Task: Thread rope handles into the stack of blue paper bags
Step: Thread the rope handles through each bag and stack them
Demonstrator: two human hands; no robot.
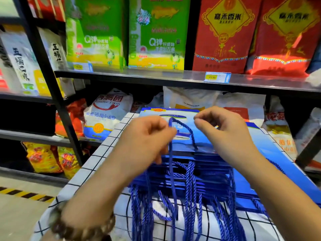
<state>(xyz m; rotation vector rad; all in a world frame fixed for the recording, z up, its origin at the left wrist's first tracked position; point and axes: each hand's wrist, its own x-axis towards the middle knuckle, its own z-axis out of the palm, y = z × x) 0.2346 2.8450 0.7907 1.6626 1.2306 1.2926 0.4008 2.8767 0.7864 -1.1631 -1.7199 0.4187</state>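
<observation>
Seemingly midway: pinching rope point(185, 126) with left hand point(147, 134) over half-threaded top bag point(184, 141), right hand point(224, 129) curled, hold unclear, above threaded stack point(208, 171).

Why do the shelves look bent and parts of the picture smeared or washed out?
Head view: the wide-angle lens bows the shelf edge; motion blur smears the left green bag and the left hand pinching the rope; light glares off the rightmost red bag; the price tag reads clearly.
</observation>
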